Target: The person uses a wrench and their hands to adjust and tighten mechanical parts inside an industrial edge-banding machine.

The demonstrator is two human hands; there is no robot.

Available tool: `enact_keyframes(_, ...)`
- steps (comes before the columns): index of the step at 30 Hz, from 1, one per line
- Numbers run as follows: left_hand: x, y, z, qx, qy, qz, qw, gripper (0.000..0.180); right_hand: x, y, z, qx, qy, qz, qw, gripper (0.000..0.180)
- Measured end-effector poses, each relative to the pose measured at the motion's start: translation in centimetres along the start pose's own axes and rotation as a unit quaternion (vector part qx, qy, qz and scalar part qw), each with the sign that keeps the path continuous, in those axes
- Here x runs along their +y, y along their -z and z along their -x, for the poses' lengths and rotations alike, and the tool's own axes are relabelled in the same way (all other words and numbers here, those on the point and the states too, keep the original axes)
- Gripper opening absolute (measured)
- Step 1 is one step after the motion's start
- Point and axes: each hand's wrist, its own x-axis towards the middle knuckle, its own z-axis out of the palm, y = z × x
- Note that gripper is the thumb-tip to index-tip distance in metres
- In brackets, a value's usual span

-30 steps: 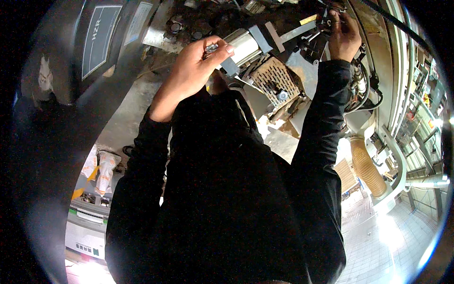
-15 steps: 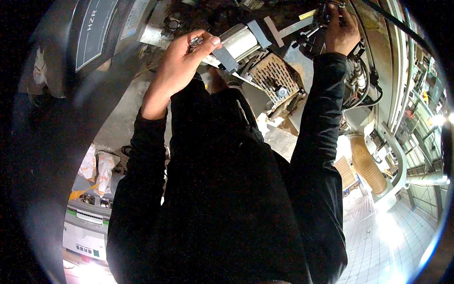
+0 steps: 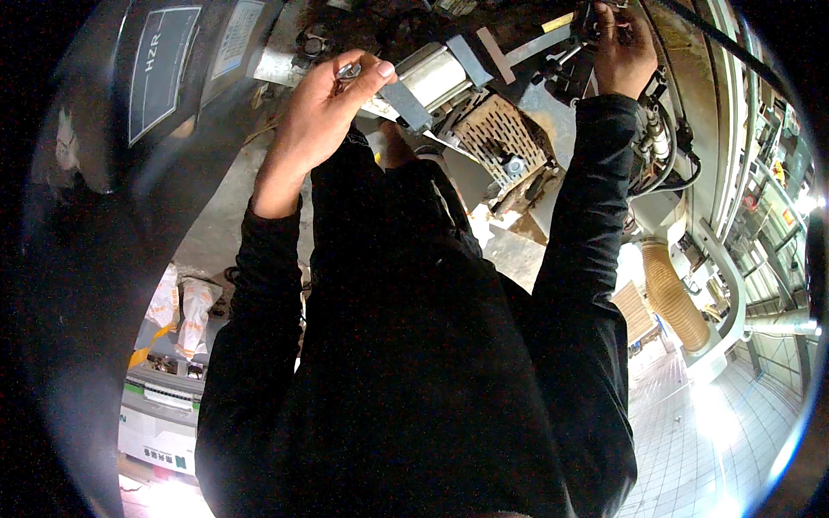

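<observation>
Head view: left hand, upper left of centre, fingers curled around a small shiny metal piece, thumb tip just beside the grey end block of a silver cylinder at top centre. Right hand, upper right, at a dark mechanism past a T-shaped bar; its grip, can't tell. Slotted plate sits below the cylinder.

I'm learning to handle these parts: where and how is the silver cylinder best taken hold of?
Probably around the middle of the silver cylinder, from above: its upper face shows uncovered, and the grey end blocks stand wider than it, so they may stop a grip slipping lengthwise. The left hand is by the nearer block.
</observation>
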Motion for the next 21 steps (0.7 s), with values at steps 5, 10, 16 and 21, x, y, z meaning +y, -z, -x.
enact_keyframes(5,-0.6,-0.2,-0.5,0.004,-0.015,-0.028,0.999,0.032,0.8,0.6,-0.3,-0.026,-0.040,0.037,0.998,0.021)
enact_keyframes(10,0.2,-0.4,-0.7,-0.009,0.007,-0.026,1.000,0.037,1.6,0.7,-0.4,-0.035,0.001,0.060,0.998,0.023)
enact_keyframes(16,0.2,-1.1,-1.0,0.004,-0.021,-0.050,0.999,0.031,1.8,0.2,-1.0,-0.034,0.040,0.027,0.998,0.025)
enact_keyframes(21,1.3,-0.7,-1.0,-0.009,0.015,-0.031,0.999,0.034,1.3,0.7,-0.9,-0.044,0.094,0.082,0.991,0.027)
